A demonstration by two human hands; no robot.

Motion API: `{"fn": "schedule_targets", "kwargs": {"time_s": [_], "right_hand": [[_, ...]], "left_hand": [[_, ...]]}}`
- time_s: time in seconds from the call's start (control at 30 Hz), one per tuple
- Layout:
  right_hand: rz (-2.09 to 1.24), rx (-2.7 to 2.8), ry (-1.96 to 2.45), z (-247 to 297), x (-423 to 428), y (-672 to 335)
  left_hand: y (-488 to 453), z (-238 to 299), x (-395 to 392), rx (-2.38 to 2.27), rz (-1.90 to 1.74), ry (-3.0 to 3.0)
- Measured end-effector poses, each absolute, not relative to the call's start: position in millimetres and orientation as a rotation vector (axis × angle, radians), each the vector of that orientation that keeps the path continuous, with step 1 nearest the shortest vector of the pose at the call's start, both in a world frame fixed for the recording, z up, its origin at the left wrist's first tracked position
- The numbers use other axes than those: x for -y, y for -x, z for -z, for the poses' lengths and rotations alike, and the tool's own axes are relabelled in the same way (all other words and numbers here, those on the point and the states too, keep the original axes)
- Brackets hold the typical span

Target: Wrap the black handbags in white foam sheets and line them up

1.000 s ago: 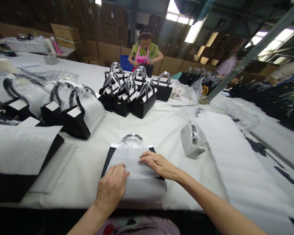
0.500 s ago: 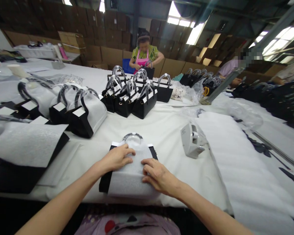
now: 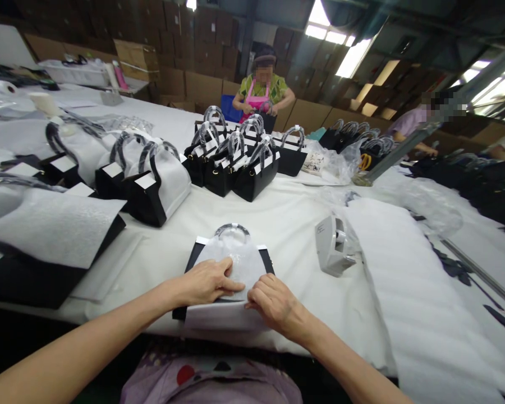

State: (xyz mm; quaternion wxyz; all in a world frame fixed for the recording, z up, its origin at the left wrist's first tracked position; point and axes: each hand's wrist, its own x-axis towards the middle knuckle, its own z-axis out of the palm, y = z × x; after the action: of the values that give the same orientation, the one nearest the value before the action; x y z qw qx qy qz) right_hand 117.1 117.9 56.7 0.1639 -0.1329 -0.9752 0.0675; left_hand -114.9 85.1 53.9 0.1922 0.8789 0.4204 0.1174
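Observation:
A black handbag (image 3: 193,259) lies flat on the white table (image 3: 290,224) right in front of me, its wrapped handle (image 3: 232,228) pointing away. A white foam sheet (image 3: 239,264) covers its face. My left hand (image 3: 206,281) lies on the sheet's near left part, fingers stretched flat and pressing down. My right hand (image 3: 275,304) rests at the sheet's near right corner, fingers curled and pinching the foam edge.
A white tape dispenser (image 3: 333,246) stands right of the bag. A stack of foam sheets (image 3: 408,292) lies further right. Wrapped bags (image 3: 151,185) stand at the left, black bags (image 3: 239,163) in the middle. A person in a pink apron (image 3: 261,90) works across the table.
Both hands slid towards me along the foam sheet and drew closer together. The foam now lies folded higher over the bag's face. The camera tilted down slightly.

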Motion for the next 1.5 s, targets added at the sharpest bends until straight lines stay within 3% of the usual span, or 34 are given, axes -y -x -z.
{"fn": "schedule_targets", "kwargs": {"time_s": [0.4, 0.63, 0.87, 1.1, 1.5], "right_hand": [[-0.724, 2.637, 0.773, -33, -132, -106], [-0.733, 2.685, 0.846, -36, -135, -104], [-0.754, 2.661, 0.858, -33, -133, -107], [-0.749, 2.661, 0.885, -36, -132, -105], [-0.651, 2.705, 0.869, -40, -133, -96]], "left_hand": [[115, -51, -87, -1.127, -0.415, -2.212], [126, -44, -74, -1.576, -0.563, -2.161], [146, -46, -42, -1.41, -0.769, -1.94], [131, -29, -30, -1.651, -0.795, -1.944], [116, -6, -26, -1.847, -1.177, -1.837]]}}
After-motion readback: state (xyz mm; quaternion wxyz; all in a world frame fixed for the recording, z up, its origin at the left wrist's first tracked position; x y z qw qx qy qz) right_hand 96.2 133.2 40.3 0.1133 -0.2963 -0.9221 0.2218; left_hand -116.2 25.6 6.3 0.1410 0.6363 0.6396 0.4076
